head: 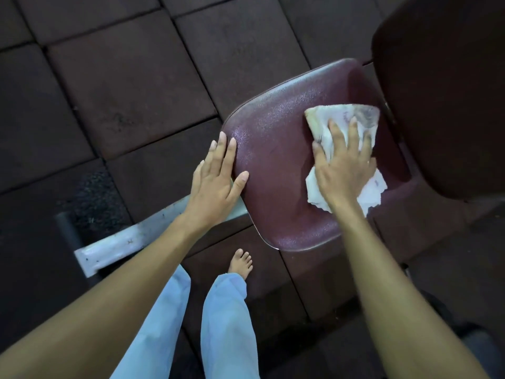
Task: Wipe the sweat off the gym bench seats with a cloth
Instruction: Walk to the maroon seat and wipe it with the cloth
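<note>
A maroon padded bench seat [276,160] fills the middle right of the head view, its textured surface glinting. My right hand [341,165] lies flat on a crumpled white cloth [341,119] with faint print, pressing it onto the seat's far right part. The cloth sticks out above the fingers and below the wrist. My left hand [216,176] rests with spread fingers on the seat's left edge, holding nothing.
A second maroon pad [442,91] rises at the upper right, right behind the seat. A grey metal frame bar [123,244] runs out to the lower left. Dark rubber floor tiles [123,91] surround the bench. My light blue trouser legs and a bare foot [240,262] stand below the seat.
</note>
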